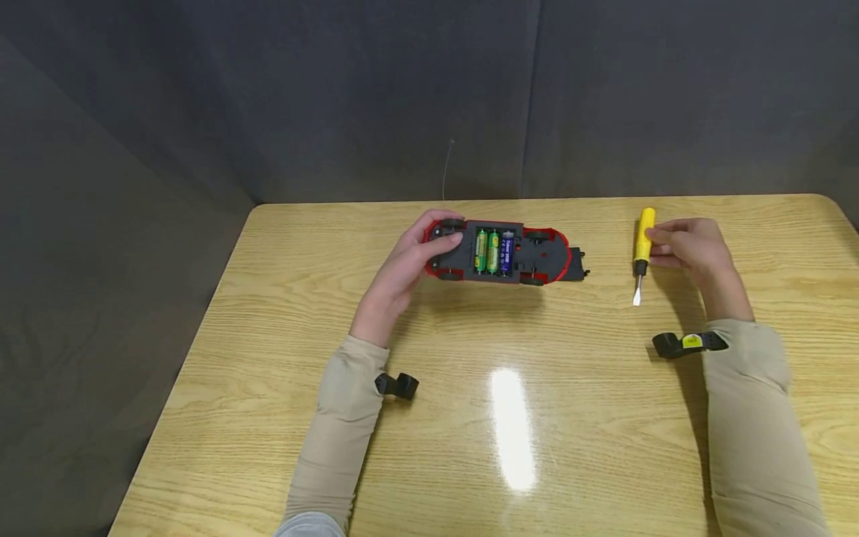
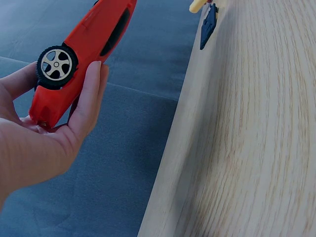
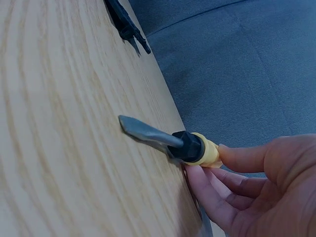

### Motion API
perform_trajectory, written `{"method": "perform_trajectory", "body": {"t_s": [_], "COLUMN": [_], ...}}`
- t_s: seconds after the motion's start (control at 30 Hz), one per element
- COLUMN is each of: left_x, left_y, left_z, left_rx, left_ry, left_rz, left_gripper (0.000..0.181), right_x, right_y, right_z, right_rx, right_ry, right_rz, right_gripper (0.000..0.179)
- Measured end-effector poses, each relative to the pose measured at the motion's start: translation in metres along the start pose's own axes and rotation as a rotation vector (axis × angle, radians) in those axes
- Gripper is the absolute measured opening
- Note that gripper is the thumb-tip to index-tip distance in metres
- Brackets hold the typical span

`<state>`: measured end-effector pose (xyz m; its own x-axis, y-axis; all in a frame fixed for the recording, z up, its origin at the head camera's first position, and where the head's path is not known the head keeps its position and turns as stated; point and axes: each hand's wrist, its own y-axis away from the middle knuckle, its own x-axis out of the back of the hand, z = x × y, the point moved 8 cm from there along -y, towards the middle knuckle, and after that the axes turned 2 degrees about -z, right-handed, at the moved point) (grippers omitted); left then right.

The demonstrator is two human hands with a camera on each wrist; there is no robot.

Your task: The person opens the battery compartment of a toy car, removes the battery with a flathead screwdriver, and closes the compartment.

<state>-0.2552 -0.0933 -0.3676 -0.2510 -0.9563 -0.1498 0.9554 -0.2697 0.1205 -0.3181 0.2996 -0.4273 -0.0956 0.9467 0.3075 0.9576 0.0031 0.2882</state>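
Observation:
My left hand (image 1: 396,276) grips a red toy car (image 1: 486,252) by one end, its black underside turned up toward the head camera. Two green batteries (image 1: 487,251) and a blue battery (image 1: 507,253) sit side by side in its uncovered compartment. In the left wrist view, fingers wrap the car's red body (image 2: 91,47) near a wheel (image 2: 56,64). My right hand (image 1: 694,250) pinches the yellow handle of a flat-blade screwdriver (image 1: 645,235) between thumb and fingers. In the right wrist view, the screwdriver's blade (image 3: 148,133) points away from the hand, close over the table.
A black battery cover (image 2: 209,24) lies on the wooden table (image 1: 570,418) near its far edge, partly behind the car in the head view. A thin antenna wire (image 1: 446,171) rises past the car. Dark curtain (image 1: 376,97) hangs behind the table.

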Motion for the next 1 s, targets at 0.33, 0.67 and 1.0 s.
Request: {"method": "perform_trajectory", "body": {"t_s": [0.33,0.67,1.0], "left_x": [0.0002,0.0001,0.0003], "left_y": [-0.0001,-0.0002,0.0000], "left_z": [-0.0002,-0.0001,0.0003], "left_rx": [0.002,0.006,0.000], "left_ry": [-0.005,-0.011,-0.015], "left_rz": [0.004,0.010,0.007], "left_gripper": [0.036,0.036,0.035], "right_x": [-0.0012,-0.0032,0.0005], "right_y": [0.0016,-0.0008,-0.0030], "right_z": [-0.0018,-0.0019,0.0044], "right_rx": [0.011,0.022,-0.010], "right_ry": [0.048,0.081,0.151], "right_rz": [0.008,-0.007,0.039], "right_gripper": [0.042,0.042,0.039]}}
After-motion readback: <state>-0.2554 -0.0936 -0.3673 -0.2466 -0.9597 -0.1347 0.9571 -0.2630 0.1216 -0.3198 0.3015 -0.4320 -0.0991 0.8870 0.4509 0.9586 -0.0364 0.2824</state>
